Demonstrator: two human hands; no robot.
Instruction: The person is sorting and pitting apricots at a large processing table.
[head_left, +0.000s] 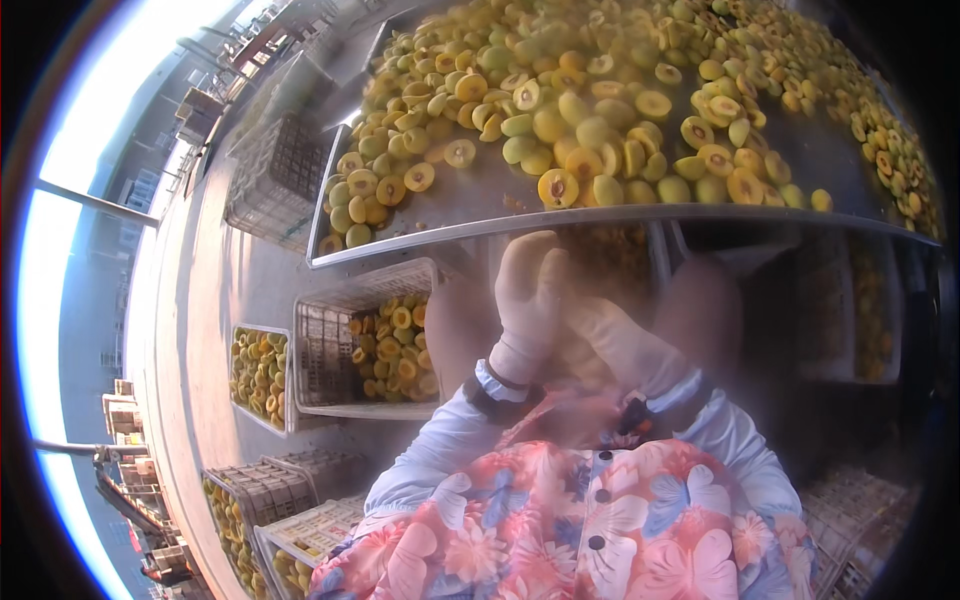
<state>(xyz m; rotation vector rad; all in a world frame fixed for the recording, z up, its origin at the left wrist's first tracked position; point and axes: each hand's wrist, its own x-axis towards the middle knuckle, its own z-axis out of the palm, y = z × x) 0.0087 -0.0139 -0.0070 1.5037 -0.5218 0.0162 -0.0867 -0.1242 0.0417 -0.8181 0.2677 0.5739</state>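
Observation:
My left hand (529, 289), in a pale glove, is raised just below the near rim of a metal tray table (480, 230). My right hand (611, 330), in a similar glove, lies close beside it, its fingers blurred behind and against the left one. Whether either hand holds something cannot be told. Beyond the rim lie many halved yellow-green fruits (557, 188), some with the stone showing in the cut face. Under the hands, between my knees, a container of fruit (607, 255) shows dimly.
A plastic crate (367, 411) partly filled with fruit halves stands at my left, next to a smaller full crate (259, 375). Stacked crates (262, 484) stand at the lower left, an openwork crate (277, 180) left of the table. More crates (855, 517) are at the lower right.

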